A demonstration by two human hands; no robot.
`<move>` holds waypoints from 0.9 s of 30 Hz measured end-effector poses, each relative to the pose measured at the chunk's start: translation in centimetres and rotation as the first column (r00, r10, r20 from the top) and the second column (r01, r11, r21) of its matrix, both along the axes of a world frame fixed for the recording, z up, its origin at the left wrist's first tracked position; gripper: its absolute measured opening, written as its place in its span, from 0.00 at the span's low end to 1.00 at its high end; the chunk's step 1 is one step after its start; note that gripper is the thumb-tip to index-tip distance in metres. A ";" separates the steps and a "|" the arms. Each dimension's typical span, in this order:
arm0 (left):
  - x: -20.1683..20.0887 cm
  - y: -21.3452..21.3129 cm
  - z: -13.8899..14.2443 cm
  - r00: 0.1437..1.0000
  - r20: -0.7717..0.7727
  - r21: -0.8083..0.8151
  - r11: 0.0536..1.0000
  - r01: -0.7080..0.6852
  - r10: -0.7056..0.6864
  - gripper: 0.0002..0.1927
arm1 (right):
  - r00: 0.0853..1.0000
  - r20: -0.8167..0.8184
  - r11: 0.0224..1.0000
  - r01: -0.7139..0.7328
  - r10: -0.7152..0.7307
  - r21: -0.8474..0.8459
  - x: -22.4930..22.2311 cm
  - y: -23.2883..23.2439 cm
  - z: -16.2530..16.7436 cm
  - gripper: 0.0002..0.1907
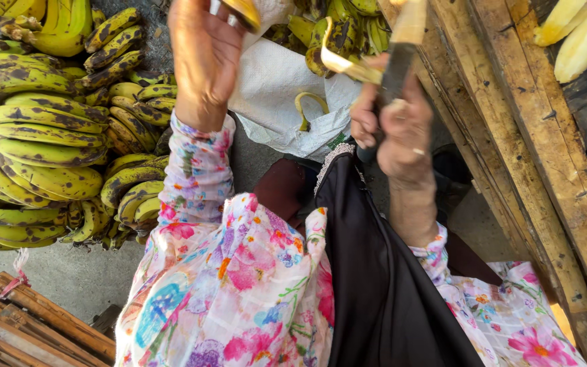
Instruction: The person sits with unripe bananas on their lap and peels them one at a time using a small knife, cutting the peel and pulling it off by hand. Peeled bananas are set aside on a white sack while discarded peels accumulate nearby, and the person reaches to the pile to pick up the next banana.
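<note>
Your left hand point(205, 58) lifts a banana point(242, 10) by its end, fingers closed around it at the top edge of the view, so only a stub of yellow shows. Your right hand point(395, 122) is clenched on the dark handle of a knife point(402, 47), blade pointing up and away, level with the banana and just to the right of it. A curl of peel point(341, 62) hangs off the blade's left side, which suggests the fruit is raised so the blade can run along it and let the skin fall clear.

Below and between the hands, a white sack point(273, 95) lies spread, seemingly placed to catch scraps; one loose strip of peel point(307, 109) rests on it. Left of your left hand, spotted green-yellow bananas point(42, 149) are heaped in bunches too many and too overlapped to count. More bananas point(348, 27) lie beyond the sack. To the right of your right hand, worn planks point(511, 102) slant past, and two pale peeled bananas point(582, 34) rest on them, well apart from the unpeeled heap. A second stack of planks point(28, 319) sits near your left elbow. One knife, one sack, one banana in hand.
</note>
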State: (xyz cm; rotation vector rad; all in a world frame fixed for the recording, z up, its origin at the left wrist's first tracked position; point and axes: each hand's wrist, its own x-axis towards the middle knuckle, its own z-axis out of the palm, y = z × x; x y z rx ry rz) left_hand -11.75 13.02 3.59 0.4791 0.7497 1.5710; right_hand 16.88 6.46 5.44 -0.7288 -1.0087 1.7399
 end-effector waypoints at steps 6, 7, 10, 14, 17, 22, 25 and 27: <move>7.4 -2.9 1.1 0.946 0.079 -0.095 0.942 0.322 -0.316 0.21 | 0.894 0.398 0.947 0.080 -0.205 0.310 -2.0 1.7 -3.4 0.31; 8.2 -3.0 1.2 0.933 0.122 -0.104 0.930 0.352 -0.340 0.23 | 0.904 0.380 0.951 0.078 -0.194 0.299 -1.9 1.9 -3.5 0.30; 9.3 -3.0 1.2 0.935 0.052 -0.097 0.930 0.355 -0.352 0.22 | 0.880 0.434 0.965 0.094 -0.195 0.244 -1.6 1.8 -3.3 0.26; 9.2 -3.0 1.1 0.909 -0.079 -0.102 0.911 0.400 -0.408 0.22 | 0.801 0.524 0.950 0.174 -0.289 0.258 -1.1 1.4 -2.8 0.21; 9.1 -3.1 1.0 0.891 -0.226 -0.107 0.919 0.380 -0.395 0.22 | 0.735 0.540 0.887 0.185 -0.410 0.422 -0.8 1.3 -2.7 0.15; 9.4 -3.2 0.7 0.898 -0.100 -0.051 0.904 0.425 -0.428 0.22 | 0.617 0.581 0.822 0.208 -0.531 0.530 -1.7 1.1 -2.5 0.12; 9.8 -3.4 0.5 0.868 -0.337 0.036 0.916 0.399 -0.364 0.23 | 0.612 0.532 0.749 0.157 -0.585 0.644 -1.9 1.1 -2.0 0.10; 10.1 -3.5 0.2 0.847 -0.431 0.064 0.926 0.373 -0.312 0.21 | 0.610 0.579 0.814 0.207 -0.541 0.543 -2.3 1.2 -1.6 0.06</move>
